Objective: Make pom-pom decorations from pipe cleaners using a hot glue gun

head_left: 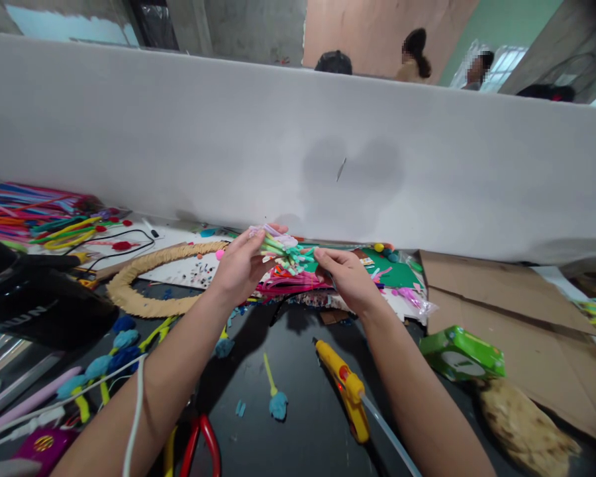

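Note:
My left hand (242,262) is closed around a bundle of pipe cleaners (283,250) in lavender, pale green and teal. From the right, my right hand (345,273) pinches a teal end of the same bundle between thumb and fingertips. Exactly how the stems are joined is too small to make out. Below and behind the bundle lie bright pink pipe cleaners (295,283). A yellow glue gun (342,381), with a clear glue stick in its back, lies on the dark table near my right forearm. One blue pom-pom flower (278,405) with a yellow-green stem lies left of it.
A tan wrapped ring (144,291) lies to the left, near a black appliance (44,298). Red-handled pliers (201,447) are at the front edge. On the right are a green box (461,353), flat cardboard (506,318) and a patterned pouch (526,424). A white partition (228,146) stands behind.

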Demonstrator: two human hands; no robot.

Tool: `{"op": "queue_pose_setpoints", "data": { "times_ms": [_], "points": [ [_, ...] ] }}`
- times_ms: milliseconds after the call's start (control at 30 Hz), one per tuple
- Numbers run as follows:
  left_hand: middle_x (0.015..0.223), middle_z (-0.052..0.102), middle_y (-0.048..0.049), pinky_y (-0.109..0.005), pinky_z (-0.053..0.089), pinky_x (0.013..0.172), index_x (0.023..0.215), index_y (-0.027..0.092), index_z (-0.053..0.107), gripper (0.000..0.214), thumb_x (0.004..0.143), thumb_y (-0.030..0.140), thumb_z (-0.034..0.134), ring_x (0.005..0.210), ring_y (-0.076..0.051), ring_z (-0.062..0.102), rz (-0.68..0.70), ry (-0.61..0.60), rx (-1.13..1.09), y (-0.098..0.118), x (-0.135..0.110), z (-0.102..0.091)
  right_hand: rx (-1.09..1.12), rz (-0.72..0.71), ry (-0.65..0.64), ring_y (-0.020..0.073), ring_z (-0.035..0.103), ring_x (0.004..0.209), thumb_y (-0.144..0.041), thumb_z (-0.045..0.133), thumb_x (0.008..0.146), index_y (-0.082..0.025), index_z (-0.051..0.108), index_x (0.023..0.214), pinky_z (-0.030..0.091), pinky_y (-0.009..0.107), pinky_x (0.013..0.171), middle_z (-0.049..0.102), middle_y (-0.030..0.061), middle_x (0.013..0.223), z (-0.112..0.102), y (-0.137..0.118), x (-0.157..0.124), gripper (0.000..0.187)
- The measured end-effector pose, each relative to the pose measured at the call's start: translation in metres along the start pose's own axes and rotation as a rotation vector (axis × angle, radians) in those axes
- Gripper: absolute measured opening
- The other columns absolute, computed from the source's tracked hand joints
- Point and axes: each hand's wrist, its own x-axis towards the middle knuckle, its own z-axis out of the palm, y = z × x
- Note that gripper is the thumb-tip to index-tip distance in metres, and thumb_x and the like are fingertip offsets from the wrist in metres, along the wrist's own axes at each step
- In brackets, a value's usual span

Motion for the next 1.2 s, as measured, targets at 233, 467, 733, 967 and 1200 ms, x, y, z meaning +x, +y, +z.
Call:
{"op": "queue_pose_setpoints", "data": {
  "times_ms": [233, 467, 733, 967, 1200],
  "points": [
    [0.112, 0.069, -0.0118, -0.033, 0.056, 0.078, 0.108, 0.017, 0.066, 0.037, 0.083, 0.044, 0.063, 0.1, -0.024, 0.066, 0.007, -0.001, -0.039, 0.0, 0.001, -0.002, 0.09, 0.051, 0.02, 0.0086, 0.041, 0.053, -0.057, 0.065, 0.078, -0.015, 0.066, 0.082, 0.029, 0.023, 0.051, 0.049, -0.0031, 0.059, 0.0, 0.004, 0.002, 0.042],
    [0.116, 0.066, -0.0123, -0.041, 0.052, 0.088, 0.101, 0.017, 0.064, 0.031, 0.086, 0.043, 0.059, 0.107, -0.025, 0.062, 0.124, 0.073, -0.136, -0.001, 0.009, -0.008, -0.168, -0.072, 0.055, 0.0117, 0.049, 0.064, -0.053, 0.064, 0.08, -0.019, 0.072, 0.104, 0.04, 0.026, 0.06, 0.065, 0.0042, 0.083, 0.003, -0.01, -0.007, 0.042],
    [0.119, 0.064, -0.0109, -0.039, 0.051, 0.09, 0.1, 0.017, 0.064, 0.031, 0.086, 0.044, 0.059, 0.109, -0.024, 0.061, 0.104, 0.055, -0.158, -0.004, 0.005, 0.003, -0.503, -0.375, 0.128, 0.0131, 0.051, 0.07, -0.039, 0.073, 0.076, -0.024, 0.059, 0.129, 0.046, 0.028, 0.067, 0.059, 0.009, 0.117, 0.016, -0.007, -0.008, 0.057],
    [0.12, 0.064, -0.0103, -0.035, 0.046, 0.096, 0.115, 0.018, 0.064, 0.042, 0.083, 0.045, 0.062, 0.114, -0.024, 0.058, 0.057, -0.154, 0.006, -0.015, -0.007, 0.017, -0.469, -0.429, 0.183, 0.0192, 0.057, 0.085, -0.034, 0.061, 0.085, -0.019, 0.072, 0.097, 0.044, 0.029, 0.078, 0.066, 0.0051, 0.093, 0.009, 0.0, -0.002, 0.022],
    [0.125, 0.062, -0.0084, -0.039, 0.037, 0.106, 0.123, 0.021, 0.061, 0.059, 0.068, 0.035, 0.077, 0.122, -0.028, 0.051, 0.322, -0.115, 0.572, -0.028, -0.004, 0.011, -0.256, -0.212, 0.187, 0.0132, 0.045, 0.063, -0.052, 0.062, 0.081, -0.016, 0.071, 0.079, 0.035, 0.024, 0.057, 0.053, -0.0006, 0.065, 0.005, -0.001, -0.001, 0.037]
  ]
}}
